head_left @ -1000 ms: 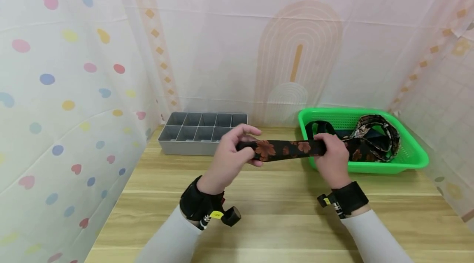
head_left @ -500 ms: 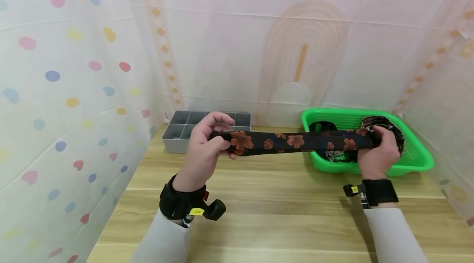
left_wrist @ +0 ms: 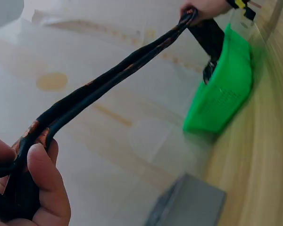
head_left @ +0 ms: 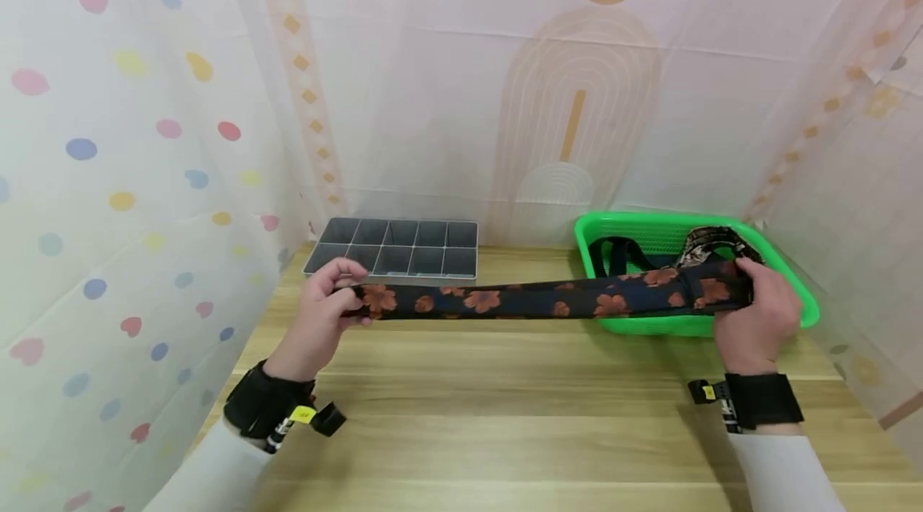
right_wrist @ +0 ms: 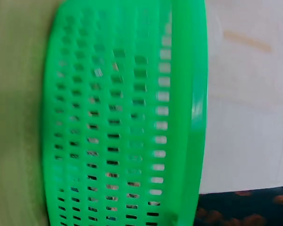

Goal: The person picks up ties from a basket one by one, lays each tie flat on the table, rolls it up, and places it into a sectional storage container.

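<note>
A dark necktie (head_left: 515,300) with orange-brown flowers is stretched sideways between both hands, above the table. My left hand (head_left: 317,320) pinches its left end between thumb and fingers, the index finger raised. My right hand (head_left: 760,320) grips the other end in front of the green basket, beside a narrow cross band on the tie. In the left wrist view the necktie (left_wrist: 99,84) runs as doubled layers from the left fingers (left_wrist: 47,183) up to the right hand (left_wrist: 207,9). A strip of the necktie (right_wrist: 254,207) shows low in the right wrist view.
A green plastic basket (head_left: 796,308) with perforated walls stands at the back right, holding dark straps and a patterned rolled cloth (head_left: 714,243). At the back left is a grey divided box (head_left: 418,246). A patterned curtain (head_left: 433,95) hangs behind the wooden table (head_left: 519,416).
The hands have moved apart, left hand leftward and right hand rightward, so a much longer length of necktie now shows between them. The right hand's grip has shifted out along the tie.
</note>
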Tool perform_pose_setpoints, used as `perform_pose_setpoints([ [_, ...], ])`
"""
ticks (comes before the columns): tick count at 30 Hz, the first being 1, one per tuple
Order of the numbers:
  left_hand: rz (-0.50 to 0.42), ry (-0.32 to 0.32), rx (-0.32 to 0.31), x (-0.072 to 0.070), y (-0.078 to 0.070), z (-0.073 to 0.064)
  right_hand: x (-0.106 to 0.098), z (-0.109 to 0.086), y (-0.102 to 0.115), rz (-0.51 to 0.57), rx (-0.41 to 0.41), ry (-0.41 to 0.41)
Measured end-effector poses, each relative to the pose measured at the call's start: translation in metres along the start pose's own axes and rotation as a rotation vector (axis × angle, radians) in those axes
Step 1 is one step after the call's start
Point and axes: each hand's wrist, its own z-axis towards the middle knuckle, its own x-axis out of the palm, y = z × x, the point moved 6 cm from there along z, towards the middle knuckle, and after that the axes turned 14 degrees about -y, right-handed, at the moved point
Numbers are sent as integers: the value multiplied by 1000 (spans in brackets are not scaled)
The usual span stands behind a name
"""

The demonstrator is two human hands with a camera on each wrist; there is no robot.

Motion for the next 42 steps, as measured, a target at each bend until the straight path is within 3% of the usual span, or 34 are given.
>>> perform_pose_setpoints([
  [3,7,-1,-60,-27,21,-2,-9,-2,8,22,-80,82],
  [7,24,17,-113,-61,43,-5,-22,-9,21,-6,-165,295],
  [10,53,35,-166,-81,59,-9,-27,-17,31,-14,-230,512],
  [15,114,5,-258,-109,82,-14,-21,-39,37,27,-305,910],
  [18,135,-36,-296,-121,94,-15,-15,-57,33,32,-310,1062],
  [21,160,-73,-331,-132,106,-17,-12,-73,27,32,-267,1171],
  [24,184,-113,-365,-142,116,-18,-12,-85,19,61,-153,1280],
  [28,190,-162,-368,-152,122,-18,-15,-91,6,148,-25,1367],
  [37,102,-266,-341,-155,128,-14,-26,-86,-23,332,203,1487],
  [42,102,-300,-326,-154,126,-14,-29,-94,-23,413,269,1637],
])
